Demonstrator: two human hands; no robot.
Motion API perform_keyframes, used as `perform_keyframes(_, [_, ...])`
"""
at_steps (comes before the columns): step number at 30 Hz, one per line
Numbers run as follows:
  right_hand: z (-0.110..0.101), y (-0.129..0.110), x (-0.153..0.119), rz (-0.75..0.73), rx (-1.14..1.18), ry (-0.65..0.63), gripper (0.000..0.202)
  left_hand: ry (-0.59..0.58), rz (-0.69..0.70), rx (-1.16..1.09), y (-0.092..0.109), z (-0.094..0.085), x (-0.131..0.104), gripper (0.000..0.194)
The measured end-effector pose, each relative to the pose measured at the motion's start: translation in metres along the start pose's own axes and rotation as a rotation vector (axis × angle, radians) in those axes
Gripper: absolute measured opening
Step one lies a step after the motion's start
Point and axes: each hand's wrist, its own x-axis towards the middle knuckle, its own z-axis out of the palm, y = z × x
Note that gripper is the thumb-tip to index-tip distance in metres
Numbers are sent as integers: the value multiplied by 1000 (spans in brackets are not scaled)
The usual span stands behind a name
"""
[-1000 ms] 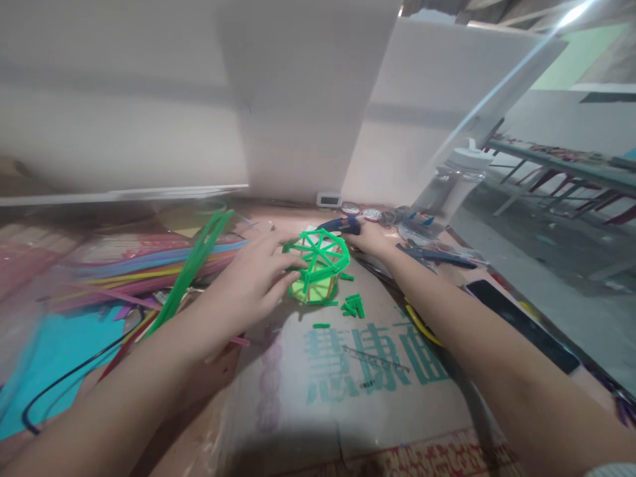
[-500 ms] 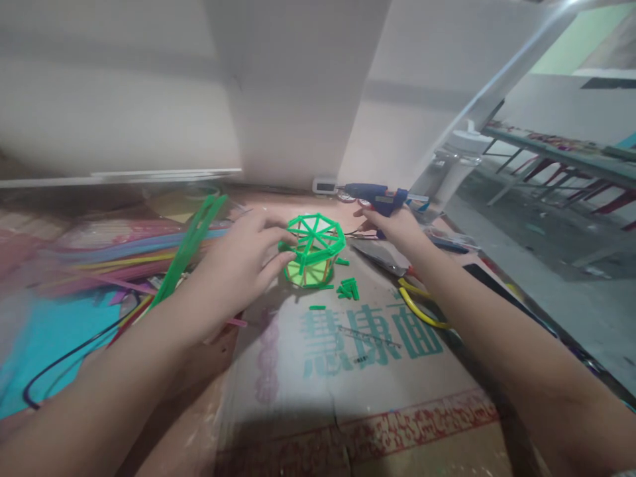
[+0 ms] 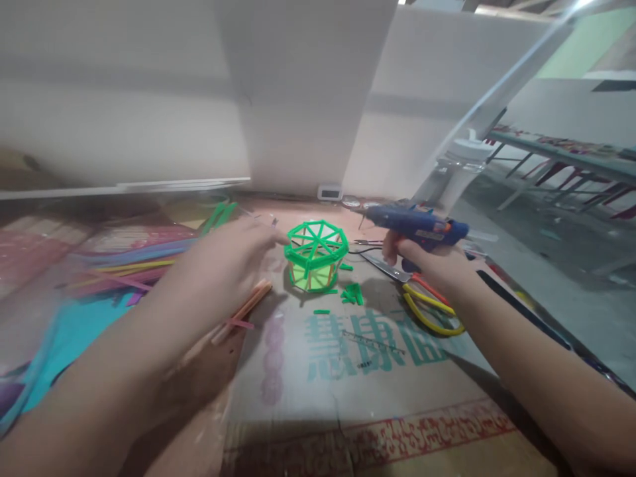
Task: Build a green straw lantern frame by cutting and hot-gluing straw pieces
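On the cardboard stands a small round cage-like model [image 3: 318,257], with green spokes on top, a yellow-green base and thin brown posts. My left hand [image 3: 243,255], smeared by motion, is at the model's left side; one stretched finger reaches its upper rim, and whether it touches I cannot tell. The other fingers are blurred, and no object shows in this hand. My right hand [image 3: 422,255] is wrapped round the handle of a blue hot glue gun [image 3: 412,224], whose nozzle points left above the table. Short green pieces [image 3: 352,293] lie in front of the model.
Scissors [image 3: 432,310] with yellow and red handles lie below my right hand. Coloured strips [image 3: 134,265] and a blue sheet [image 3: 74,334] are at the left. A clear ruler [image 3: 372,342] lies on the printed cardboard [image 3: 368,391]. A bottle [image 3: 460,169] stands back right.
My right hand and the glue gun have moved right and toward me, away from the back wall. My left fingers no longer curve around the model's side. The view has shifted slightly.
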Motion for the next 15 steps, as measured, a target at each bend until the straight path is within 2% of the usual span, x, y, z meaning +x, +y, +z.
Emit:
perform_keyframes(3, [5,-1,-18,-40,-73,-121,36,22,153,74,-9,18,10,32])
perform_keyframes(7, [19,-12,-31,-35,-194,-155,42,65,234,113,-13,43,15,20])
perform_keyframes(10, [28,-21,-32,-29,-210,-187,42,92,272,64,-13,49,15,10])
perform_keyframes(15, [32,-15,-32,-10,-289,-153,35,87,252,20,-8,49,12,14])
